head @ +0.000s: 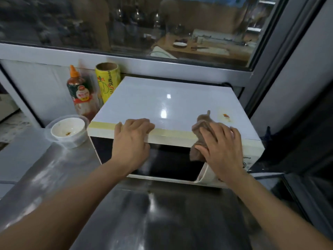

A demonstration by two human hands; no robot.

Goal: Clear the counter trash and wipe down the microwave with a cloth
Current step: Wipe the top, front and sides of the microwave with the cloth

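The left hand (pixel 132 139) lies flat with straight fingers on the front top edge of the white microwave (pixel 167 103), which sits on the steel counter (pixel 54 177). The right hand (pixel 222 150) presses a brown cloth (pixel 200 127) against the microwave's front right edge, beside an orange stain (pixel 225 116)

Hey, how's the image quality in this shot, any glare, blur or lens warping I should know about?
Head view: bright ceiling-light glare spots on the microwave top; streaky reflections on the steel counter; the forearms at the bottom edge are soft with blur; the window shows dim, murky reflections; the wide-angle lens bows the window frame and counter edges; the cloth under the right hand and the left hand are fairly sharp.
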